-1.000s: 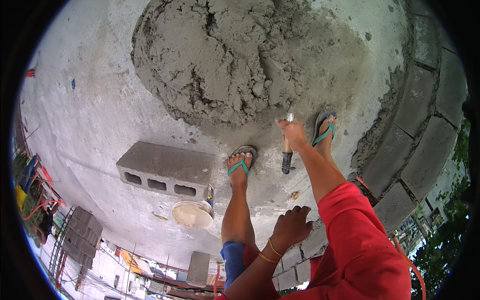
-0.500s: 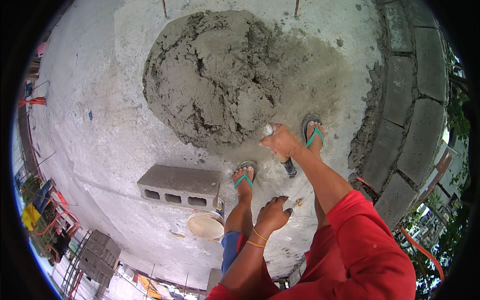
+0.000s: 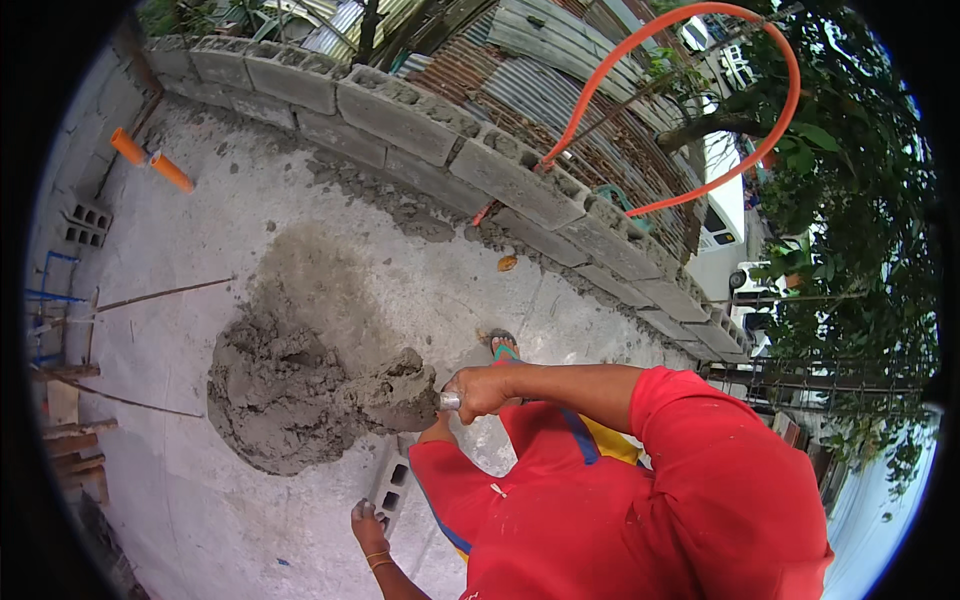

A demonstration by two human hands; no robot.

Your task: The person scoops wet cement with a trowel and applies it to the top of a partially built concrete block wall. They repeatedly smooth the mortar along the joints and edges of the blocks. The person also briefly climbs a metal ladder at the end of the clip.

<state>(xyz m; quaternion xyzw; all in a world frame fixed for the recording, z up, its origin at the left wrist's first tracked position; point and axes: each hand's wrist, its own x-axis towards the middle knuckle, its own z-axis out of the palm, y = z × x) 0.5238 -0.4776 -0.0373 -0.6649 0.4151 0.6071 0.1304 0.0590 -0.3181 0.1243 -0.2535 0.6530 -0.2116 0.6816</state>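
Observation:
My right hand is closed round the pale metal-looking handle of a trowel. Its blade is hidden under a thick lump of wet grey mortar, at the right side of the mortar heap on the concrete floor. Lower down, my left hand has its fingers curled; a small greyish bit shows at the fingertips, too small to name. In the picture that hand overlaps the lower end of a grey hollow block; whether it touches the block I cannot tell.
A low hollow-block wall runs along the far and right side, with an orange hose looped above it. Two orange pipes stand at the far left. Thin rods stick out at the left. My sandalled foot is near the mortar.
My view has swung toward the wall. The trowel now reaches into the heap with mortar on it; before, my right hand held it short of the heap. My left hand has moved beside the block.

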